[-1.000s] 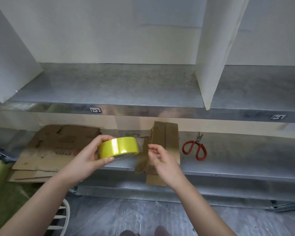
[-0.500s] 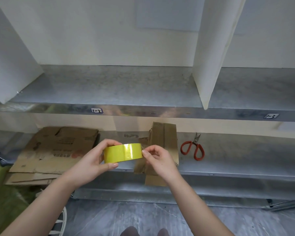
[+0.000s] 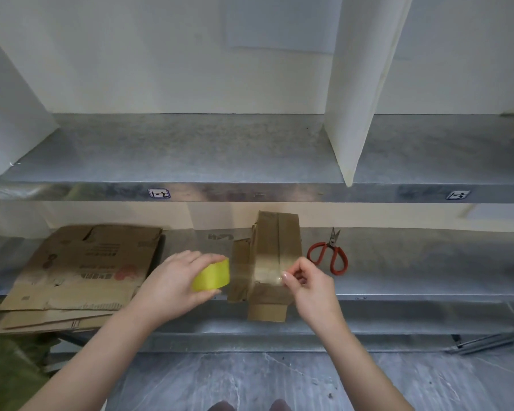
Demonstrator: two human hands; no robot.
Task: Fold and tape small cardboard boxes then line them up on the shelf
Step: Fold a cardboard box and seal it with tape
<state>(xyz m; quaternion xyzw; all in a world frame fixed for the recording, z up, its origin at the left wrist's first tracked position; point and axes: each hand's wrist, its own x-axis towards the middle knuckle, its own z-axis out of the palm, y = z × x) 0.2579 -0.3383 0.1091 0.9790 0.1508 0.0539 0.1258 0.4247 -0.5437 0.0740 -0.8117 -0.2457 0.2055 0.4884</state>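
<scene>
Yellow marks out the tape roll (image 3: pixel 211 275), gripped in the left hand (image 3: pixel 175 280), whose fingers (image 3: pixel 202 258) curl over the roll's top while the thumb presses underneath. That hold likely lets the roll turn and pay out. The right hand (image 3: pixel 312 287) pinches the free end between thumb and fingertips (image 3: pixel 288 275), so both hands are closed on something and neither is slack. Between them a clear strip of tape (image 3: pixel 255 274) is stretched level, held taut probably so that it will not curl back and stick to itself.

Behind the strip lies the small cardboard box (image 3: pixel 279 232), resting on the lower shelf (image 3: pixel 413 262) with its near end jutting past the front edge. It looks folded flat or only partly formed; which, the view does not settle. A band of older tape seems to run along its length. The strip hangs in front of the box and appears not yet stuck down, so the taping step is judged to be only beginning.

Red-handled scissors (image 3: pixel 328 256) lie just right of the box, near the right hand, a sensible spot for cutting the strip. A pile of flattened cartons (image 3: pixel 80 271) sits well to the left on the same shelf, likely stock for further boxes. The upper shelf (image 3: pixel 190 149), split by a white divider (image 3: pixel 356 99), holds no finished boxes, so most of the task remains.
</scene>
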